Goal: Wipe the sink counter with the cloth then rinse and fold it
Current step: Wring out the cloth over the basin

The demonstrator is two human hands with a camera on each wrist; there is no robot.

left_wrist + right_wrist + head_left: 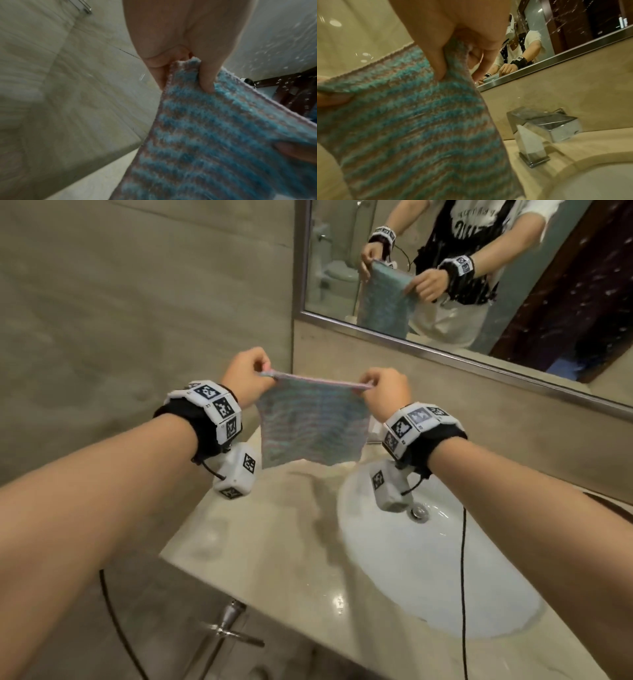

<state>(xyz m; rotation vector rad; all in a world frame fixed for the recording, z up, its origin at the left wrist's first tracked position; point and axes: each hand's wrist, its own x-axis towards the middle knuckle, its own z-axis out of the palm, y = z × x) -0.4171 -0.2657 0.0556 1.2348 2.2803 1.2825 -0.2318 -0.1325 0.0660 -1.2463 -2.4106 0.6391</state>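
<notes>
A blue and pink striped knitted cloth [310, 424] hangs spread out in the air above the back of the counter [274, 535], just left of the sink. My left hand [248, 374] pinches its top left corner between thumb and fingers. My right hand [383, 388] pinches the top right corner. The top edge is stretched taut between the two hands. In the left wrist view the thumb presses on the cloth [214, 135] at its corner. In the right wrist view the cloth [412, 121] hangs down from the pinching fingers [439, 65].
A white oval sink [428, 570] with a metal drain [418, 512] lies under my right wrist. A square chrome tap [544, 128] stands behind it. A framed mirror [479, 268] covers the wall above. Tiled wall closes the left side. A metal bracket [227, 628] sticks out below the counter's front edge.
</notes>
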